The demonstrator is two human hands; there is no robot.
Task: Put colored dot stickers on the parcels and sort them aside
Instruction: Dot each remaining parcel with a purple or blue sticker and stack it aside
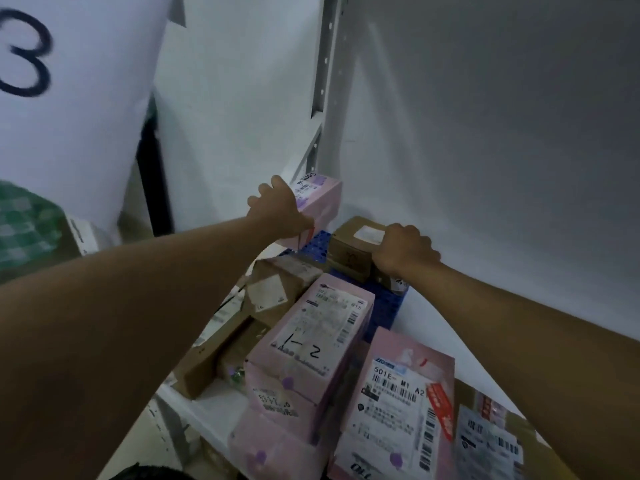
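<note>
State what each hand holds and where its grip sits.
Left hand grips the far pink box along its left edge. Right hand grips the brown cardboard box at its right top edge.

4 pink parcels [308, 344], approx 4 brown cartons [353, 247] toward 12 o'clock, 2 hands [280, 213], 1 blue crate [384, 303]

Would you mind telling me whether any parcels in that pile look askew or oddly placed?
Yes. The brown cardboard box at the pile's left is tipped on a corner, its label turned diamond-wise, and the pink box marked 1-2 lies slanted over other parcels. The left hand grips a pink box; the right hand grips a brown box.
</note>
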